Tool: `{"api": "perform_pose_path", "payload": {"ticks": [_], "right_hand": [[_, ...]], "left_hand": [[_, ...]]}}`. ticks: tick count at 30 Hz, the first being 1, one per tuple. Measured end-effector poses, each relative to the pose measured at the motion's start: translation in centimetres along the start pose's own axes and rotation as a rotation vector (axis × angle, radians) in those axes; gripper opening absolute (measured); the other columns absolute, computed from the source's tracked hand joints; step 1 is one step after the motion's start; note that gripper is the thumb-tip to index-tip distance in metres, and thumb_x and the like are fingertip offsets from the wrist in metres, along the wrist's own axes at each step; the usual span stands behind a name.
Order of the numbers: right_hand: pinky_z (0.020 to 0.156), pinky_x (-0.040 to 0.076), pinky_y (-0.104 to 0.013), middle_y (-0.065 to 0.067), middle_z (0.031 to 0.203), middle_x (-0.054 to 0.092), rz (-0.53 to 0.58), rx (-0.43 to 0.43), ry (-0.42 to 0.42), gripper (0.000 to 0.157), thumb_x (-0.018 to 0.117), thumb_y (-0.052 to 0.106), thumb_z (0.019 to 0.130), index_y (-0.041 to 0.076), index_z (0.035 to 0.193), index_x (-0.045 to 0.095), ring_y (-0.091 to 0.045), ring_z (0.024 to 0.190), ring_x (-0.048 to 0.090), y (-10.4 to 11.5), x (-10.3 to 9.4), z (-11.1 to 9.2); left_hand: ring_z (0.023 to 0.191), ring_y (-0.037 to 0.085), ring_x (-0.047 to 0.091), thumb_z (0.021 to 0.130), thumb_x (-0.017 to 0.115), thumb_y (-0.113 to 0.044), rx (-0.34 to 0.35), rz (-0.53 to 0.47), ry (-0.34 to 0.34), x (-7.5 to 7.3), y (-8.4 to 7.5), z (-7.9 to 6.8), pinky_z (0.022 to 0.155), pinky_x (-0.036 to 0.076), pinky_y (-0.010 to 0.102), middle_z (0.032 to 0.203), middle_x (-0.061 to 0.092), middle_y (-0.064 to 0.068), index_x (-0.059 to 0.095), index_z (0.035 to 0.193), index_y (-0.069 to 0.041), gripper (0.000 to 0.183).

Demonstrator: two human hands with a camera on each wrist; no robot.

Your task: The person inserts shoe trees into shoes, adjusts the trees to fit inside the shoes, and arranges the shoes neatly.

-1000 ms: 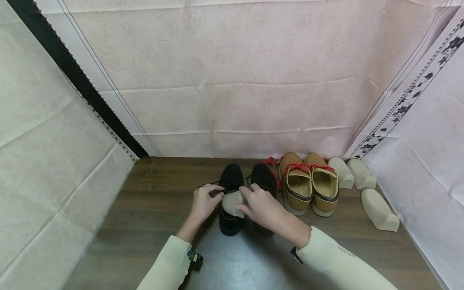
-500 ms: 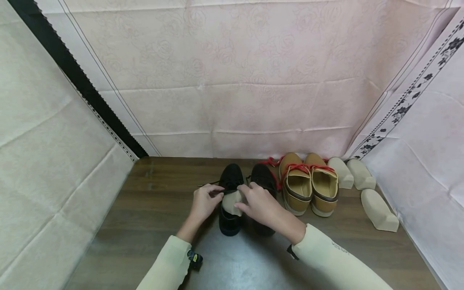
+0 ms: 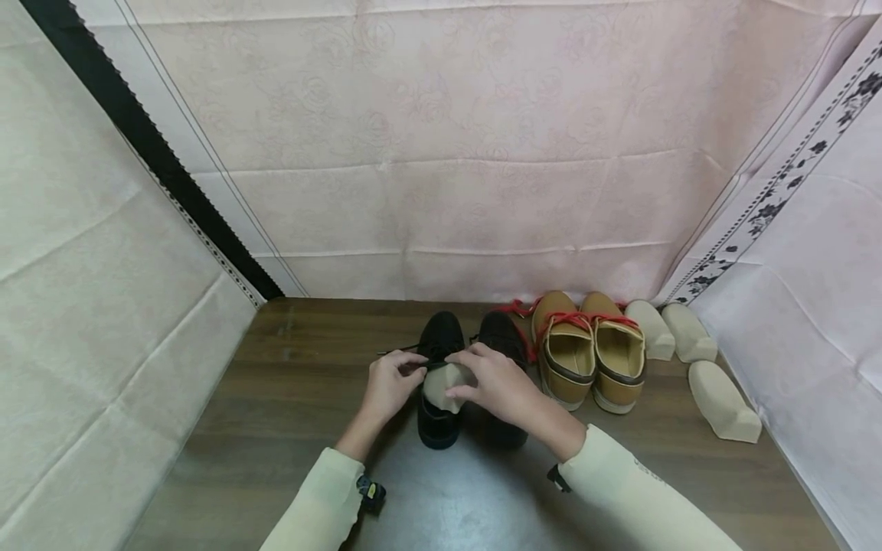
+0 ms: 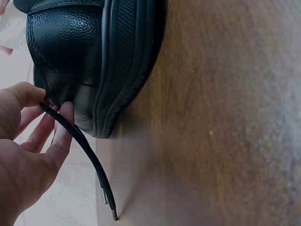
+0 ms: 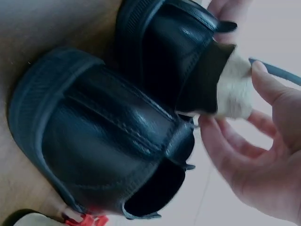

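A black leather lace-up shoe [image 3: 438,425] stands between both hands in the head view, its toe pointing away. A beige block-like piece [image 3: 441,389] fills its opening, resembling the forms at the right. My left hand [image 3: 387,384] pinches the black shoelace [image 4: 87,148] at the shoe's left side; the metal-tipped ends hang down in the left wrist view. My right hand [image 3: 492,383] curls beside the beige piece, with a fingertip on a black lace [image 5: 277,73]. Its partner shoe [image 5: 113,136] stands right beside it, partly under my right hand.
Tan shoes [image 3: 565,367] with red laces stand to the right of the black pair. Beyond them lie three loose beige shoe forms [image 3: 720,402]. Pale patterned cloth [image 3: 441,153] walls off the back and sides. The floor [image 3: 289,428] is brown wood-look.
My right hand makes small shifts at the beige piece and lace, its index fingertip now further left. My left hand keeps its pinch. The shoes stay where they were.
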State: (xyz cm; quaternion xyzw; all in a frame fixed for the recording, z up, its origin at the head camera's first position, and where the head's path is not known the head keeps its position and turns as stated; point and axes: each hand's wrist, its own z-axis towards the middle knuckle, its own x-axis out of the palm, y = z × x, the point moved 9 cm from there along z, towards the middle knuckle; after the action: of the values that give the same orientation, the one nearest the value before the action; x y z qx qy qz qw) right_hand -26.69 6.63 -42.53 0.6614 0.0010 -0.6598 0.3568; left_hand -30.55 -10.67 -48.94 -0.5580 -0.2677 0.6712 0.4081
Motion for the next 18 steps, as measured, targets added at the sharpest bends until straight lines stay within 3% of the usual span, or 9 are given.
{"api": "perform_pose_path", "payload": {"ticks": [7, 18], "right_hand": [[0.08, 0.058, -0.028, -0.004, 0.123, 0.069, 0.067, -0.146, 0.061, 0.036, 0.076, 0.02, 0.095, 0.013, 0.129, 0.069, -0.014, 0.096, 0.069, 0.71, -0.26, 0.23], [0.075, 0.055, -0.025, -0.004, 0.117, 0.071, 0.041, -0.157, 0.031, 0.033, 0.075, 0.023, 0.095, 0.013, 0.127, 0.071, -0.009, 0.087, 0.063, 0.45, -0.17, 0.75]], "left_hand": [[0.084, 0.016, 0.071, 0.091, 0.078, -0.008, 0.015, 0.016, -0.008, 0.02, -0.14, 0.09, 0.074, 0.061, 0.029, 0.099, 0.074, 0.006, 0.081, 0.101, -0.011, 0.011], [0.085, 0.017, 0.072, 0.091, 0.077, -0.007, 0.011, 0.008, -0.012, 0.11, -0.01, 0.19, 0.075, 0.061, 0.031, 0.101, 0.075, 0.008, 0.081, 0.101, -0.01, 0.012]]}}
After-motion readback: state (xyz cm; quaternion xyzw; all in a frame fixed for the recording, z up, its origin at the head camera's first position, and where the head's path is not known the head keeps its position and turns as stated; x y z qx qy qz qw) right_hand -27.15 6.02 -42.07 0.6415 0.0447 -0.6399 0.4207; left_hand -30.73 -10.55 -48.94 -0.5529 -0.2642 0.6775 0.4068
